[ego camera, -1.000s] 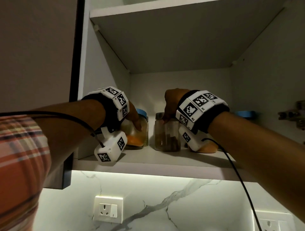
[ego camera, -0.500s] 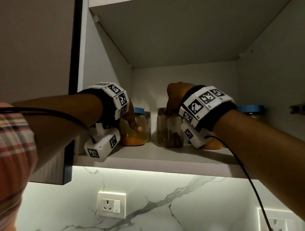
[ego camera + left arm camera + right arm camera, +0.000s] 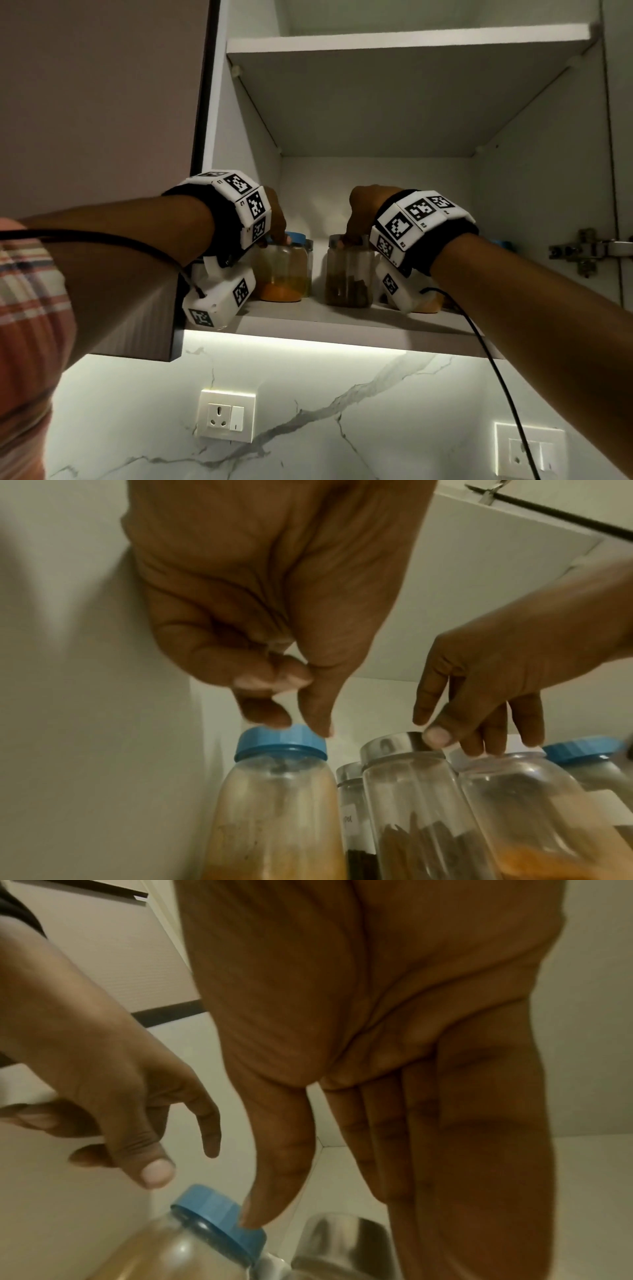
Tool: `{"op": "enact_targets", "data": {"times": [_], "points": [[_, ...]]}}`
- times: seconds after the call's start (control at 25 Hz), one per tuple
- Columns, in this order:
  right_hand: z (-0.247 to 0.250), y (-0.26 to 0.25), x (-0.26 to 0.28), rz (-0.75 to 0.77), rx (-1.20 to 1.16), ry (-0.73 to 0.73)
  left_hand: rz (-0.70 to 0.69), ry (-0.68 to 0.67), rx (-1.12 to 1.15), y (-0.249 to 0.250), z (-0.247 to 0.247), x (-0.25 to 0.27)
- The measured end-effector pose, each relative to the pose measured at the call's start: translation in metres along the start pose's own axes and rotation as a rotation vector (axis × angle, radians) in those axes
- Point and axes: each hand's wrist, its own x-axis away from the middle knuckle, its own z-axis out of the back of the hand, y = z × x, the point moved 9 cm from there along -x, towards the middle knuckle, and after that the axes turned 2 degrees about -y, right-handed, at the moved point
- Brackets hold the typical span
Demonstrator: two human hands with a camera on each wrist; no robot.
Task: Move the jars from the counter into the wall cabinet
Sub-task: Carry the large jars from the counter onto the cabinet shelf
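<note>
A blue-lidded jar (image 3: 282,270) of orange powder stands at the left of the cabinet's lower shelf (image 3: 325,322). My left hand (image 3: 274,222) hangs over its lid (image 3: 281,741), fingers loosely curled, thumb and index tips (image 3: 322,727) just at the lid's top. In the right wrist view that left hand (image 3: 178,1156) sits slightly above the lid (image 3: 219,1218). Beside it stands a steel-lidded jar (image 3: 347,274) of brown sticks. My right hand (image 3: 472,739) points straight down, thumb tip (image 3: 438,737) touching its lid (image 3: 342,1229).
A third jar (image 3: 534,818) with orange powder stands behind my right wrist, and another blue-lidded jar (image 3: 582,750) further right. A small steel-lidded jar (image 3: 352,804) sits behind the front two. The cabinet's left wall is close. A door hinge (image 3: 589,251) juts at right.
My left hand has slid from the side of the blue-lidded jar up to its lid and loosened. The right hand stays on the steel lid. The head view has tilted upward.
</note>
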Motion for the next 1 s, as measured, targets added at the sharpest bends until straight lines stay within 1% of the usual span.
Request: {"op": "enact_targets", "data": {"times": [0.08, 0.2, 0.28, 0.36, 0.4, 0.48, 0.52, 0.64, 0.68, 0.76, 0.84, 1.0], "points": [[0.016, -0.006, 0.014, -0.04, -0.058, -0.017, -0.082, 0.148, -0.032, 0.002, 0.017, 0.008], [0.033, -0.021, 0.04, -0.073, -0.171, -0.057, -0.189, 0.277, 0.031, 0.0, 0.029, 0.029], [0.038, -0.03, 0.063, -0.081, -0.309, -0.008, -0.297, 0.323, 0.092, 0.001, 0.03, 0.05], [0.032, -0.033, 0.097, -0.11, -0.56, 0.092, -0.389, 0.394, 0.205, -0.002, 0.026, 0.079], [0.024, -0.037, 0.119, -0.132, -0.697, 0.132, -0.408, 0.414, 0.267, -0.009, 0.019, 0.096], [0.001, -0.048, 0.168, -0.176, -0.939, 0.208, -0.398, 0.409, 0.378, -0.029, -0.007, 0.125], [-0.013, -0.053, 0.192, -0.19, -1.018, 0.256, -0.384, 0.382, 0.424, -0.041, -0.025, 0.137], [-0.037, -0.062, 0.247, -0.236, -1.039, 0.439, -0.308, 0.316, 0.542, -0.077, -0.077, 0.165], [-0.044, -0.067, 0.263, -0.251, -1.036, 0.468, -0.273, 0.296, 0.585, -0.091, -0.093, 0.175], [-0.061, -0.083, 0.291, -0.27, -1.057, 0.456, -0.211, 0.264, 0.65, -0.114, -0.118, 0.198], [-0.084, -0.1, 0.315, -0.287, -1.082, 0.385, -0.159, 0.25, 0.688, -0.135, -0.138, 0.222], [-0.134, -0.136, 0.354, -0.344, -1.148, 0.254, -0.112, 0.232, 0.681, -0.173, -0.174, 0.261]]}}
